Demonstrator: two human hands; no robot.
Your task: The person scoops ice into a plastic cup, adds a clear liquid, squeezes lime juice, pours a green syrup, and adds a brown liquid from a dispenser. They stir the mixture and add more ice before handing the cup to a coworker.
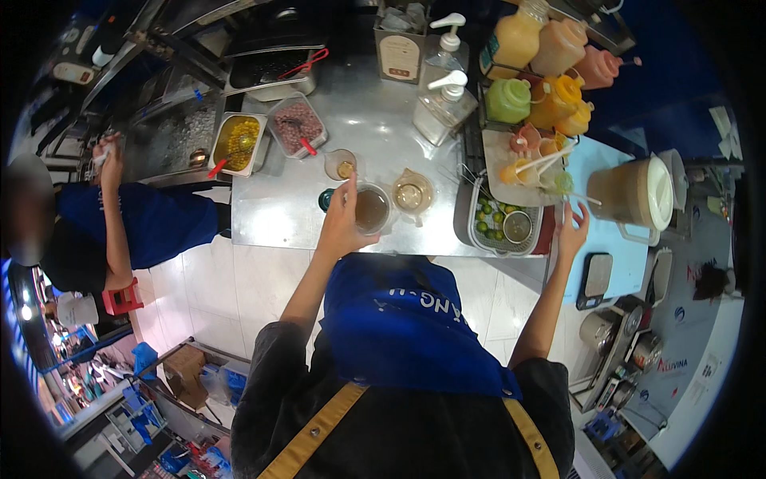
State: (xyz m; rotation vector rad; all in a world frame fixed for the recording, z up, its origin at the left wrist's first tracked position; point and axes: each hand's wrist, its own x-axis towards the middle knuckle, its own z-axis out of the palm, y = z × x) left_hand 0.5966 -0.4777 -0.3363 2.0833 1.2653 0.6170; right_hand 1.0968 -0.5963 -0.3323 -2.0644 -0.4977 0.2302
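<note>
My left hand (342,223) is around the left side of a clear cup of brown liquid (371,208) near the counter's front edge. A small measuring cup (340,164) sits just beyond it, and a clear pitcher (412,193) stands to its right. A dark green round lid (326,200) lies left of my fingers. My right hand (573,226) is raised at the right, its fingertips by the end of a pale stick or handle (583,196); whether it grips this cannot be told. Nearby, a grey basket (508,242) holds small green citrus fruits (489,223) and a round strainer (517,226).
Tubs of yellow kernels (242,143) and pink-purple pieces (297,123) stand left. Pump bottles (443,111), sauce bottles (507,100) and a large lidded jug (628,193) stand beyond and right. A kitchen scale (596,280) lies at right. Another person (137,224) stands left.
</note>
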